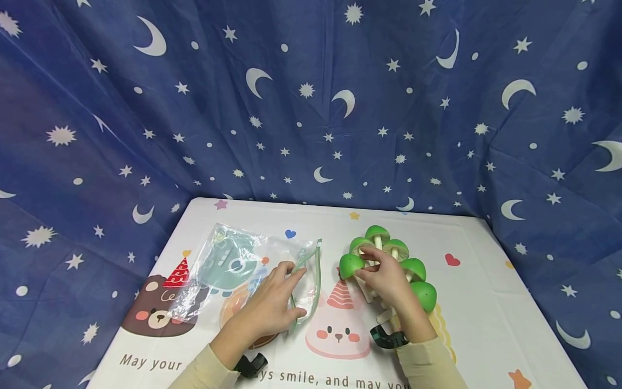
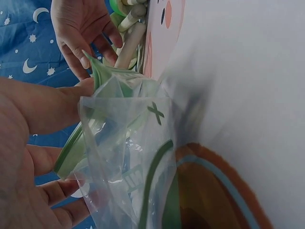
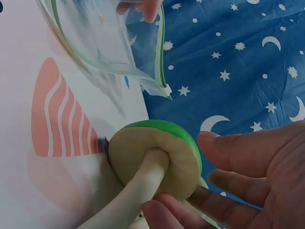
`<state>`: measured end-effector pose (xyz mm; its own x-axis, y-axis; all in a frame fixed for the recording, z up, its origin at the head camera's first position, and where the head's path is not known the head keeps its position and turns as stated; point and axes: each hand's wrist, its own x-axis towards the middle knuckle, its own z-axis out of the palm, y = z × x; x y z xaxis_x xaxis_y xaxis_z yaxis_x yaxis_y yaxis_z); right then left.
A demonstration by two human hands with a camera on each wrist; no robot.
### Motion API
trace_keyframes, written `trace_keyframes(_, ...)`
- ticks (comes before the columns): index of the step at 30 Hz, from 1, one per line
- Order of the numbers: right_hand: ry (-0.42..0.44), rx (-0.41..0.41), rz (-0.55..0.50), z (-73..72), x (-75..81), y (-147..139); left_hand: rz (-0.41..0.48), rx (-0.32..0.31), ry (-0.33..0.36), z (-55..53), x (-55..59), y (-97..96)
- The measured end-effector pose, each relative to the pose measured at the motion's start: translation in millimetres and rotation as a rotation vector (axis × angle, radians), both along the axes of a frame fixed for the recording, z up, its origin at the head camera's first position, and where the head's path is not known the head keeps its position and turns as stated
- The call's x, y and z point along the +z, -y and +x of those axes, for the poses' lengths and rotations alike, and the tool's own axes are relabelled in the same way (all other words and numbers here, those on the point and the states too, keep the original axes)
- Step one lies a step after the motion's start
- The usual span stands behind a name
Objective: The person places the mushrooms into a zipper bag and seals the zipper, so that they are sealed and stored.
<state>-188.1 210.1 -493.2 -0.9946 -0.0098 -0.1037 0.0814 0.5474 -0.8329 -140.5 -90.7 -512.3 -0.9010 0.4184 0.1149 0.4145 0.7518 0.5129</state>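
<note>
A clear zip bag with a green-edged mouth lies on the left of the table, its mouth standing apart towards the right. My left hand holds the bag at this mouth; in the left wrist view the thumb is at the green zip edge and the other fingers show beside and behind the film. My right hand is at a green-capped toy mushroom, with fingers spread around the cap's edge. The right wrist view shows the cap's pale underside and stem, with no firm grip visible.
More green mushrooms lie in a cluster behind and under my right hand. A white tablecloth with cartoon prints covers the table. Behind it hangs a blue curtain with moons and stars.
</note>
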Motion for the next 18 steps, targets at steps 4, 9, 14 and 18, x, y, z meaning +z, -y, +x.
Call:
trace_keyframes(4,0.002,-0.026,0.049,-2.1,-0.5,3.2,0.002,-0.002,-0.005,-0.5,-0.3,-0.2)
trace_keyframes(9,-0.001,-0.051,0.098,-4.4,-2.2,5.7,0.004,-0.003,-0.006,-0.6,-0.2,-0.2)
trace_keyframes(14,0.0,-0.067,0.107,-6.0,-3.7,6.5,0.013,-0.005,-0.004,-0.4,-0.2,-0.2)
trace_keyframes(18,0.002,-0.074,0.1,-6.9,-4.6,6.9,0.014,-0.007,-0.007,-0.5,-0.7,-0.2)
